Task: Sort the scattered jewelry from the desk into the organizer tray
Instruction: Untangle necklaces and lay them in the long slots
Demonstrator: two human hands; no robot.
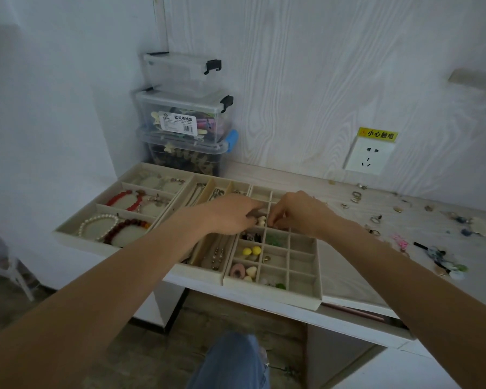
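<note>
A small pale earring (261,220) is pinched between the left hand (232,217) and right hand (298,213), directly above the gridded organizer tray (303,276).

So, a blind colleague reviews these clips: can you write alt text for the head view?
Both hands, left hand and right hand, meet over a beige gridded organizer tray on a pale wooden desk, fingers curled around small pieces. Loose rings and earrings lie scattered to the right.

A person's 2 bare forearms, with no sleeves, watch or rings visible on the left hand (230,217) or right hand (300,211); faded blue jeans (230,363) cover 1 leg below.
</note>
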